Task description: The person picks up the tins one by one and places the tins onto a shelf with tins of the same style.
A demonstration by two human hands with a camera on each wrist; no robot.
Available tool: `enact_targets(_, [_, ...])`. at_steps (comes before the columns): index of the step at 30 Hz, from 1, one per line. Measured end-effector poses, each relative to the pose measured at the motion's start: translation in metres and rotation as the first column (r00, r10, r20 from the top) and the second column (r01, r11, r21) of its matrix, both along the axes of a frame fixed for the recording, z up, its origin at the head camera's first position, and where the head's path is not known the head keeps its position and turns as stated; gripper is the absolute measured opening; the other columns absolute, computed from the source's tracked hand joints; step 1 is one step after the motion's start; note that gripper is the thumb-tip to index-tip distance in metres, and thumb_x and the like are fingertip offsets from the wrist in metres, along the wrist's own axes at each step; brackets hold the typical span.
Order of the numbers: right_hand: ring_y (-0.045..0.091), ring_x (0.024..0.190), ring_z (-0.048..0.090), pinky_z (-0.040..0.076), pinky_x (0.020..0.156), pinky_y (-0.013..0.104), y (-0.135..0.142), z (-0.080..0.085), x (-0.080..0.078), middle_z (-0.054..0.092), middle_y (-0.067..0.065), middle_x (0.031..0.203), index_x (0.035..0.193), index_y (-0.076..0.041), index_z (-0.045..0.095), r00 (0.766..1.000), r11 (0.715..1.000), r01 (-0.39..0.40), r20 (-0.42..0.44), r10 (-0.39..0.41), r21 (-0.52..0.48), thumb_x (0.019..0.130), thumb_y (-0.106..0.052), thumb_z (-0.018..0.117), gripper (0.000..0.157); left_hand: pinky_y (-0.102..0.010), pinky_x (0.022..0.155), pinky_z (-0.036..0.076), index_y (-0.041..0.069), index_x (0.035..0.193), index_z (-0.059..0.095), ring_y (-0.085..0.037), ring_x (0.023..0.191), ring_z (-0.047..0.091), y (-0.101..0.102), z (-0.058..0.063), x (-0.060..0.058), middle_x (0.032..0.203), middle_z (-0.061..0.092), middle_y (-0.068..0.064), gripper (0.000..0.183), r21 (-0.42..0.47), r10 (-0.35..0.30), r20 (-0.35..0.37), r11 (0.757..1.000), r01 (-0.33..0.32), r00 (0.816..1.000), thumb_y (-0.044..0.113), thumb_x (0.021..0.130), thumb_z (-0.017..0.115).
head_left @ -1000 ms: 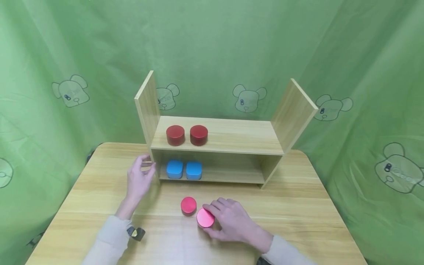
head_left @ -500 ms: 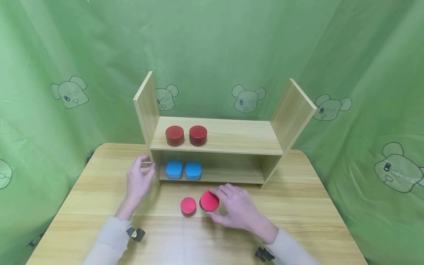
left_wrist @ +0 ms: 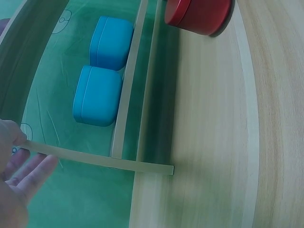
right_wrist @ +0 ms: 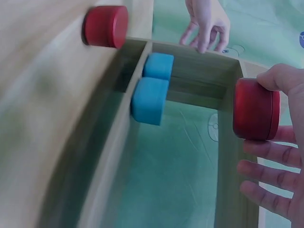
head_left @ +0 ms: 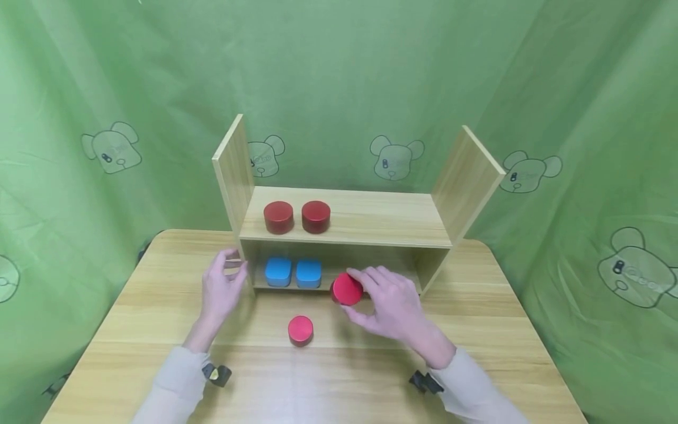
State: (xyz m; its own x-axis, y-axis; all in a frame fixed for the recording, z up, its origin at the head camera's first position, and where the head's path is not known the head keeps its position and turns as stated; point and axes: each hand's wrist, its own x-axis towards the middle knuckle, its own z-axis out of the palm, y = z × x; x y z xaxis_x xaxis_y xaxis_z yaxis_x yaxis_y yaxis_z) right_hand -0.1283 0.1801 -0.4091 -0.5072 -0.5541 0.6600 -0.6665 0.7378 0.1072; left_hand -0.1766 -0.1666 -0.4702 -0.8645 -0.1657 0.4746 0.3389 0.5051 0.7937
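My right hand (head_left: 394, 300) pinches a round red tin (head_left: 347, 289) between thumb and fingers, raised in front of the wooden shelf's (head_left: 344, 241) lower opening. In the right wrist view that tin (right_wrist: 254, 109) is gripped near its rim, the other fingers spread below. The left hand (head_left: 225, 285) holds the edge of the shelf's left side panel, thumb on one face and fingers on the other, as the left wrist view shows. A second red tin (head_left: 301, 330) stands on the table before the shelf. Two blue rounded-square tins (head_left: 278, 271) sit side by side on the lower level.
Two darker red tins (head_left: 278, 217) stand on the upper board, towards its left end. The side panels (head_left: 468, 182) rise above that board. The wooden table (head_left: 477, 341) carries the shelf, and a green curtain (head_left: 339, 70) hangs behind and at both sides.
My right hand has lifted the red tin from beside the other one and moved it forward and to the right, up to the lower opening. The left hand stays at the side panel.
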Motion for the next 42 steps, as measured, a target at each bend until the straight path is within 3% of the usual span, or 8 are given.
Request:
enact_targets(15, [0.023,0.079,0.074,0.065,0.056,0.030,0.000,0.031,-0.020,0.079,0.007,0.094,0.121,-0.008,0.074,0.994,0.999,0.007,-0.113,-0.011,-0.033,0.090,-0.053,0.065,0.056,-0.045,0.080,0.071,-0.010,0.125,0.061,-0.044,0.100,0.075,0.000,0.000,-0.001,0.119,0.072,-0.029,0.033,-0.007,-0.007,0.004,1.000,0.007,1.000,-0.005,0.093,0.071])
enact_targets(20, [0.025,0.082,0.076,0.069,0.060,0.034,-0.002,0.041,-0.028,0.080,0.009,0.099,0.120,-0.007,0.074,0.990,0.999,-0.002,-0.140,-0.005,-0.049,0.090,-0.052,0.064,0.055,-0.043,0.079,0.071,-0.011,0.124,0.061,-0.046,0.100,0.075,-0.001,0.001,0.001,0.120,0.072,-0.030,0.034,0.002,0.007,0.005,1.000,-0.007,1.000,-0.007,0.092,0.071])
enact_targets(25, [0.025,0.074,0.074,0.066,0.053,0.034,-0.002,0.047,-0.036,0.079,0.011,0.094,0.119,-0.005,0.074,0.986,0.998,0.005,-0.168,-0.015,-0.060,0.087,-0.051,0.067,0.057,-0.045,0.080,0.071,-0.010,0.125,0.061,-0.045,0.100,0.076,-0.001,0.001,0.002,0.120,0.072,-0.030,0.034,-0.003,0.008,0.003,1.000,-0.008,1.000,-0.006,0.092,0.072])
enact_targets(33, [0.028,0.078,0.074,0.067,0.055,0.037,0.000,0.055,-0.051,0.079,0.013,0.099,0.123,-0.004,0.073,0.991,0.992,0.048,-0.117,-0.062,-0.114,0.082,-0.049,0.072,0.060,-0.047,0.079,0.071,-0.009,0.124,0.062,-0.045,0.099,0.076,0.000,0.001,0.001,0.119,0.072,-0.030,0.034,-0.010,0.004,-0.018,1.000,-0.005,1.000,-0.005,0.092,0.072])
enact_targets(42, [0.028,0.077,0.072,0.065,0.054,0.035,-0.001,0.060,-0.065,0.078,0.014,0.097,0.124,-0.003,0.072,0.987,0.992,0.095,-0.126,-0.104,-0.080,0.082,-0.047,0.076,0.060,-0.046,0.080,0.071,-0.010,0.125,0.061,-0.045,0.101,0.075,0.000,0.001,0.000,0.120,0.072,-0.030,0.035,-0.011,-0.006,-0.005,1.000,0.006,1.000,-0.005,0.092,0.072])
